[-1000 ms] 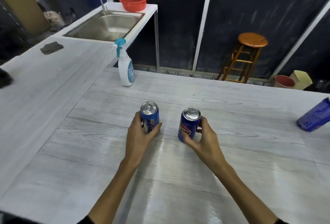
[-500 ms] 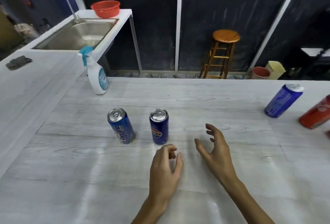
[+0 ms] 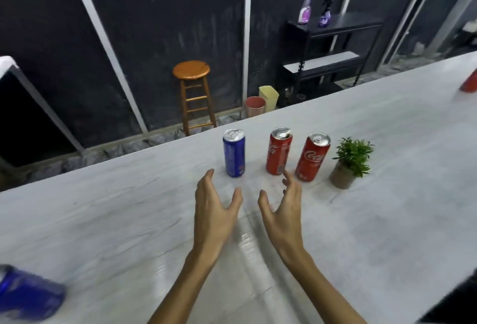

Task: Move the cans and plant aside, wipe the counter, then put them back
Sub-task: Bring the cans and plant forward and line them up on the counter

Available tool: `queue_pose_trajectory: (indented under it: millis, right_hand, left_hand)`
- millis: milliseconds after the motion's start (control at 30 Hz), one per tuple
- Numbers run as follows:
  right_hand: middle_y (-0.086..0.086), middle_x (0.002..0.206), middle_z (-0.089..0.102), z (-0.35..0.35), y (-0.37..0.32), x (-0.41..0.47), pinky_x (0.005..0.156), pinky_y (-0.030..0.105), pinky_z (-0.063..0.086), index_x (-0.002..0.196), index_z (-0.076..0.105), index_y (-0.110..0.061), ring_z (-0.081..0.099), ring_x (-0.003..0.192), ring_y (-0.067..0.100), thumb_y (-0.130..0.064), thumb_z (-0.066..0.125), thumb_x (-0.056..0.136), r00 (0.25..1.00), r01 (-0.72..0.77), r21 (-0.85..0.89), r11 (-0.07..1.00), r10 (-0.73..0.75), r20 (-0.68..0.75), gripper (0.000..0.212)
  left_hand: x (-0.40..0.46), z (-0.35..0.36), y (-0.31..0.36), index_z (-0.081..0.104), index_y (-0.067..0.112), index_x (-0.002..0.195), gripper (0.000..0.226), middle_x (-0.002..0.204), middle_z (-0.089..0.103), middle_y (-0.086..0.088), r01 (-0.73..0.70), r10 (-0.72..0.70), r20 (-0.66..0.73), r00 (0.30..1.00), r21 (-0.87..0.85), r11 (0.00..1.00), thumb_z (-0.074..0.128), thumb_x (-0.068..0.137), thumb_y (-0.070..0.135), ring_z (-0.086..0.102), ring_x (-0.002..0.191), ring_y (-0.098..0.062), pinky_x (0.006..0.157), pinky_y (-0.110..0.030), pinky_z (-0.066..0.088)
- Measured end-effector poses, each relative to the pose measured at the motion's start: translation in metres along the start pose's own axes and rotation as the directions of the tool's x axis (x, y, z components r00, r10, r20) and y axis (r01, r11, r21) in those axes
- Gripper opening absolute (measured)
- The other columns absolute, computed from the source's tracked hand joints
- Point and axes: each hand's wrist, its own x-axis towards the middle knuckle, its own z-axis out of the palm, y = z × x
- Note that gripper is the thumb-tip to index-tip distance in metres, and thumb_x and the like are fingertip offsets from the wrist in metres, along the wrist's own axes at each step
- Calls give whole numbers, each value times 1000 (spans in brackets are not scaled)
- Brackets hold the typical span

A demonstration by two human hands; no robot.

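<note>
Reaching forward over the counter (image 3: 387, 220), both hands hang empty above its pale surface, fingers spread and loosely curved, thumbs turned inward toward each other, gripping nothing. The left hand (image 3: 215, 210) sits just short of the blue can (image 3: 234, 156), which stands upright straight ahead of its fingertips, toward the far edge. The right hand (image 3: 284, 210) lines up the same way with the nearer red can (image 3: 280, 150), its fingertips close to the can's base though I cannot tell if they touch. A second red can (image 3: 312, 157) stands just beside that one to the right, and the small potted plant (image 3: 348, 162) beyond it, so both lie on the right hand's side. All three cans have their long axes vertical, which suggests a sideways wrap round each body, one per hand
</note>
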Motion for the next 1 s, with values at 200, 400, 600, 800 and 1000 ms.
queue_pose_trajectory:
  millis: [200, 400, 600, 800, 1000]
  right_hand:
    - [-7, 168, 18, -13, 30, 57, 120, 19, 25, 163, 12, -22, 24, 152, 8, -34, 69, 97, 996, -65, 39, 997, 63, 70, 89]
    - [-2, 169, 23, 4, 35, 96, 124, 29, 28, 164, 10, -25, 26, 153, 9, -35, 71, 96, 987, -70, 82, 994, 57, 148, 92]
    - [1, 156, 44, 9, 37, 109, 117, 46, 43, 160, 25, -25, 47, 141, 16, -26, 71, 97, 994, -72, 121, 990, 60, 95, 78]
    - [2, 150, 47, 15, 34, 108, 116, 43, 42, 156, 30, -22, 46, 135, 15, -29, 71, 97, 996, -43, 88, 995, 36, 85, 73]
    - [2, 150, 49, 28, 18, 78, 113, 48, 46, 156, 30, -21, 50, 137, 20, -26, 73, 96, 974, 4, 103, 995, -27, 225, 74]
  left_hand:
    - [44, 53, 25, 17, 26, 159, 91, 164, 31, -2, 36, -39, -31, 999, -89, 995, 74, 90, 42, 35, 149, -21, 103, -26, 38]
    - [77, 67, 30, 24, 27, 154, 89, 154, 42, 3, -11, -1, -87, 996, -148, 989, 80, 86, 35, 49, 135, -17, 101, -39, 56]
    - [90, 70, 25, 28, 23, 150, 79, 149, 50, 1, -39, 31, -67, 997, -133, 990, 77, 89, 28, 54, 130, -17, 92, -12, 50]
    - [89, 54, 25, 38, 19, 140, 68, 139, 58, -1, -34, 32, -28, 999, -101, 994, 80, 87, 24, 57, 117, -13, 77, 2, 42]
    - [55, 10, 3, 41, 19, 136, 67, 131, 63, 0, 11, -21, -90, 996, -116, 993, 82, 84, 24, 61, 109, -13, 75, 0, 43]
